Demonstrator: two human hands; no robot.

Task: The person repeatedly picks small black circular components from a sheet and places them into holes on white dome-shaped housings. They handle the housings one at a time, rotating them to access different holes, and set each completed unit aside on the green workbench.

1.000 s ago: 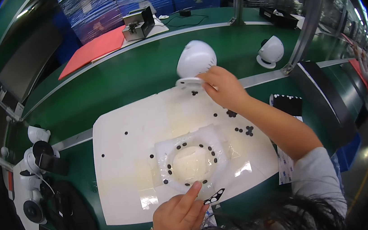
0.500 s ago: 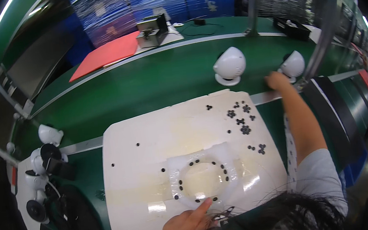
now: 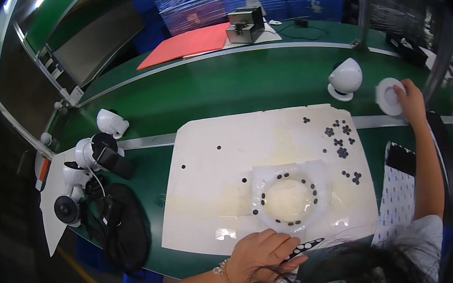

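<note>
At the far right my right hand [image 3: 413, 102] is closed on a white dome-shaped camera [image 3: 388, 97], tilted so that its round base shows; the hand and base hide the rest of it. My left hand [image 3: 264, 252] is near the front edge of a white board [image 3: 205, 200], its fingers curled round a narrow black strip with white round spots [image 3: 305, 247]. Just beyond this hand, a translucent pad [image 3: 259, 179] lies on the board, with small black round pads [image 3: 263, 197] set in a ring on it. More black pads [image 3: 342, 153] lie clustered at the board's right side.
Another white camera [image 3: 345, 77] stands beyond the board, right of centre. Several white cameras [image 3: 110, 123] and a black bag [image 3: 126, 220] are at the left. A patterned sheet [image 3: 395, 206] lies beside my right forearm. Red sheets [image 3: 187, 44] and a metal box [image 3: 245, 26] are at the back.
My right hand has taken hold of the right-hand white camera and tilted it. My left hand has drawn back from the ring, and the spotted strip shows more. The view has shifted left.
</note>
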